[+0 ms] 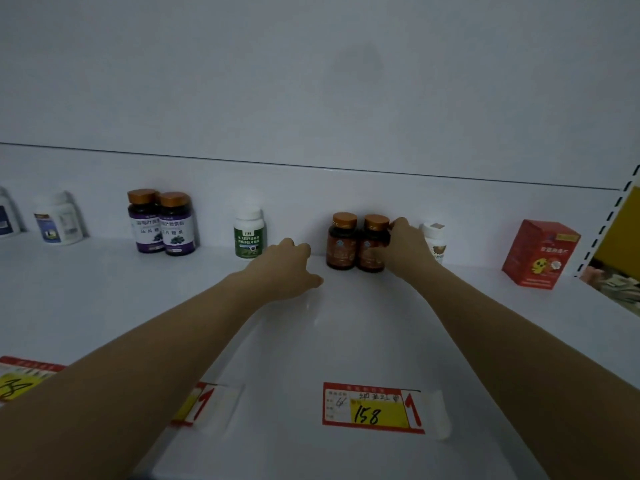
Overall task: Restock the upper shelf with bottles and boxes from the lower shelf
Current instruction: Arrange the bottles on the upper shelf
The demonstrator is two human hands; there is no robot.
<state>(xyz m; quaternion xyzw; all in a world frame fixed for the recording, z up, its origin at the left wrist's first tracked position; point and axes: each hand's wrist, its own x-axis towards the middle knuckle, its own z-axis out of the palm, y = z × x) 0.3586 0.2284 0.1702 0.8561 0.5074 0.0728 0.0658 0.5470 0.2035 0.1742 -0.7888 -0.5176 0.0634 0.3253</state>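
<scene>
From the head camera we see our right hand (403, 247) gripping the right brown bottle (372, 244), which stands at the back of the shelf (104, 306), touching the left brown bottle (342, 241). Our left hand (287, 266) rests loosely curled and holds nothing, just in front of the green-labelled bottle (248, 233). A white bottle (435, 242) stands partly hidden behind the right hand, and a red box (540, 252) sits further right.

One wide-angle view, from a camera worn on the person's head, faces forward and down onto a white shelf (104, 289). The shelf's front edge and a price tag (372, 408) lie close under the lens. The left hand (287, 261) and right hand (405, 244) sit mid-frame on outstretched arms. The back wall (311, 81) fills the upper half.
</scene>
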